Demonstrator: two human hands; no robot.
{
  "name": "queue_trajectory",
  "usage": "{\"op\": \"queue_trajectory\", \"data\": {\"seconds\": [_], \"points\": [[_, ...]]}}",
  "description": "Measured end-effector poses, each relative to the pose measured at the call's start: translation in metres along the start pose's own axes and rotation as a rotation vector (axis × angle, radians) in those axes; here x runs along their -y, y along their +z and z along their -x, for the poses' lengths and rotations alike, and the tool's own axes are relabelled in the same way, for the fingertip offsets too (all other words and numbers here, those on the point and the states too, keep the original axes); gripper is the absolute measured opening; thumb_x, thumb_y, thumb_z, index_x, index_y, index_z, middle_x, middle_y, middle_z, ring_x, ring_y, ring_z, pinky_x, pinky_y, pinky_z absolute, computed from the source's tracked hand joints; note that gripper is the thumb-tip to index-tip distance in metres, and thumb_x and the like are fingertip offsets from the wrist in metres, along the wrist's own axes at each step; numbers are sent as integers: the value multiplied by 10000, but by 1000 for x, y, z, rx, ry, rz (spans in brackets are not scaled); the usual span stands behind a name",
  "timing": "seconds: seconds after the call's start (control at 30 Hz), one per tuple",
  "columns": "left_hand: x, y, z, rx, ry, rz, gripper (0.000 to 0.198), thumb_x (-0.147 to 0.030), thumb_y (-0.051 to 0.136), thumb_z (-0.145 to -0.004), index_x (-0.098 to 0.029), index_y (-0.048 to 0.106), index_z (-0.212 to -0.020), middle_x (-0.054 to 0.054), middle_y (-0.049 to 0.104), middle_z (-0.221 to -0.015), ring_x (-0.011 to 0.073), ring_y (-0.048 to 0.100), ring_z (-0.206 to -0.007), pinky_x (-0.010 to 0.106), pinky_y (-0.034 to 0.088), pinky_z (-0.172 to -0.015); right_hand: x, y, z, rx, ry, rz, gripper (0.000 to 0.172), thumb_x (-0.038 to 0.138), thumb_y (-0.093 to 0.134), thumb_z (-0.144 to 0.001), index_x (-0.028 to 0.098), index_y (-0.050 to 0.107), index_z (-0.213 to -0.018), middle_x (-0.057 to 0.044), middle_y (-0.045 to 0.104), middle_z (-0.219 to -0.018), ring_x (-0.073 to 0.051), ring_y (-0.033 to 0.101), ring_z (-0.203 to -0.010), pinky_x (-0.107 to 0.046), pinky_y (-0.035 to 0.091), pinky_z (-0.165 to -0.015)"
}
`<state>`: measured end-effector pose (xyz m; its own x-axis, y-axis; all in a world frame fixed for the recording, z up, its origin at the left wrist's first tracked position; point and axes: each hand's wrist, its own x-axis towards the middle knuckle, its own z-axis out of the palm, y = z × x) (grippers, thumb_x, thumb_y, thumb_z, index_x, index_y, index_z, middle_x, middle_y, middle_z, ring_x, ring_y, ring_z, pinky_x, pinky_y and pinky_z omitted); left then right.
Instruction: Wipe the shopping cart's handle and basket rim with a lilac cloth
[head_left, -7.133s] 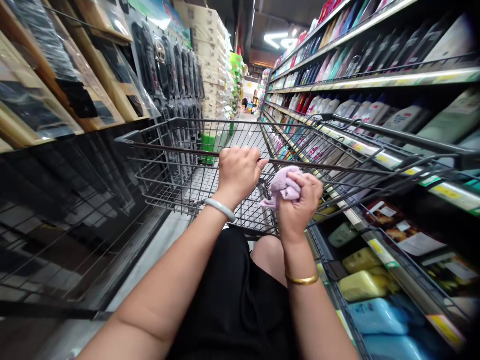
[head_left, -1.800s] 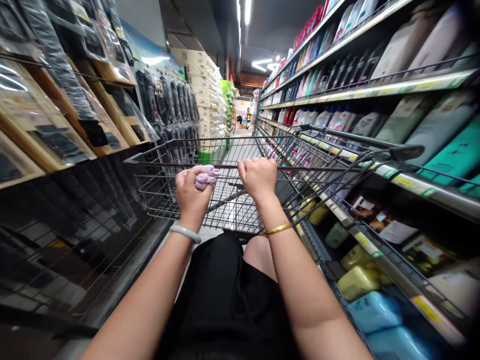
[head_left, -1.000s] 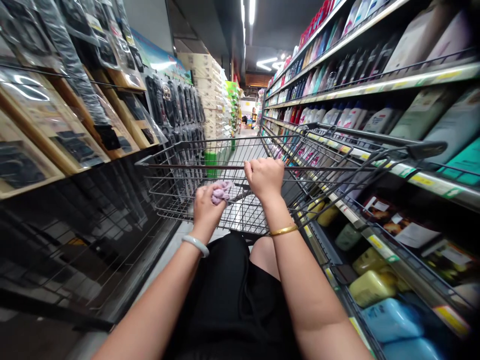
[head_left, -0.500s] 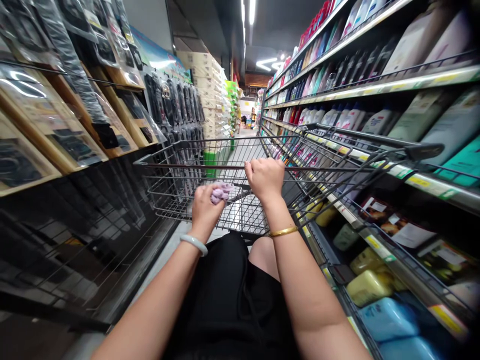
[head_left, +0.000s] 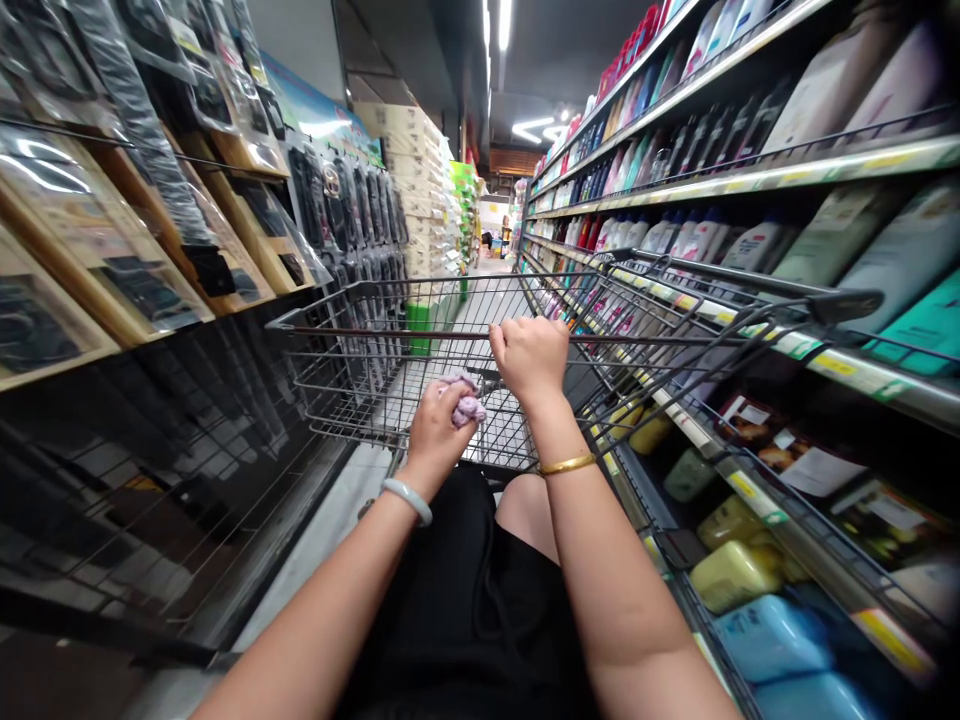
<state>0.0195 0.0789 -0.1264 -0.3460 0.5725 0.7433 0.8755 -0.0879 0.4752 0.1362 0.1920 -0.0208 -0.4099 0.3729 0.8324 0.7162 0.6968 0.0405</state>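
Note:
Ahead of me stands a dark wire shopping cart (head_left: pixel 360 290), its handle bar (head_left: pixel 427 334) running across in front of my body. My right hand (head_left: pixel 531 358) is closed around that bar, fingers wrapped over it. Off the bar, a little lower and to the left, my left hand (head_left: pixel 441 428) is closed on a crumpled lilac cloth (head_left: pixel 468 408), which bulges out past the thumb. The wire basket seems to hold no goods; the floor shows through its mesh.
Shelves (head_left: pixel 825 170) of bottles line the right side, close to the cart. On the left hang packaged goods (head_left: pixel 352 200) and wooden boards in plastic (head_left: pixel 82 240). Stacked packs (head_left: pixel 409 180) stand farther down the aisle. A tiled floor (head_left: pixel 491 262) runs ahead.
My left hand has moved right and slightly down with the lilac cloth, nearer to my right hand. My right hand stays on the bar, and the cart looks almost unmoved.

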Motion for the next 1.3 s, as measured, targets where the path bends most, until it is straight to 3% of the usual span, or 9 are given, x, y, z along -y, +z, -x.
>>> {"op": "queue_trajectory", "data": {"seconds": [0.1,0.17,0.4,0.63,0.9,0.97,1.13,1.3], "points": [[20,8,18,72,1,-70,292,-241,703,-802,-270,685,-1091,78,567,-1197,258,594,-1130,386,516,-971,0,-1,0,8,-3,-7,461,434,361,-1053,198,661,-794,-74,724,-837,-210,554,-825,-382,205,-765],[30,4,21,65,-15,-79,309,-243,705,-793,-273,688,-1100,75,569,-1198,257,600,-1111,388,518,-967,1,-1,0,11,-4,-9,465,437,357,-1053,196,660,-796,-78,725,-838,-211,553,-825,-383,204,-765],[38,-30,-14,-232,-154,-54,328,-244,714,-752,-250,676,-1077,61,580,-1161,240,593,-1095,386,488,-1019,0,0,1,16,4,-14,475,447,348,-1051,200,662,-793,-73,726,-842,-210,547,-820,-379,203,-768],[62,-16,6,-123,-212,-79,407,-219,689,-746,-246,638,-1150,78,567,-1234,260,561,-1184,409,457,-1080,1,-1,0,30,7,-10,483,445,329,-1055,201,660,-801,-77,725,-845,-209,546,-821,-377,207,-771],[39,-44,-19,-250,-122,-38,317,-265,704,-762,-249,659,-1076,58,576,-1206,231,568,-1175,370,447,-1089,1,-3,0,41,11,-8,476,445,341,-1053,204,671,-808,-70,723,-854,-206,546,-820,-376,211,-777],[43,-42,-17,-250,-136,-51,336,-270,705,-761,-251,657,-1093,59,573,-1209,235,560,-1186,371,446,-1087,1,-2,0,34,12,-6,475,445,344,-1053,203,671,-809,-73,723,-857,-206,545,-820,-378,211,-776],[69,-26,7,-177,-326,-35,398,-267,686,-756,-247,640,-1150,76,588,-1193,251,574,-1141,400,468,-1055,1,-1,1,27,8,-3,488,448,326,-1057,208,656,-789,-65,713,-835,-206,545,-818,-374,210,-775],[59,-30,-1,-191,-256,-24,327,-259,695,-744,-264,665,-1069,51,596,-1175,240,577,-1137,382,465,-1057,0,-2,1,24,8,9,484,449,321,-1057,212,657,-802,-57,717,-849,-208,549,-825,-373,205,-770]]}}
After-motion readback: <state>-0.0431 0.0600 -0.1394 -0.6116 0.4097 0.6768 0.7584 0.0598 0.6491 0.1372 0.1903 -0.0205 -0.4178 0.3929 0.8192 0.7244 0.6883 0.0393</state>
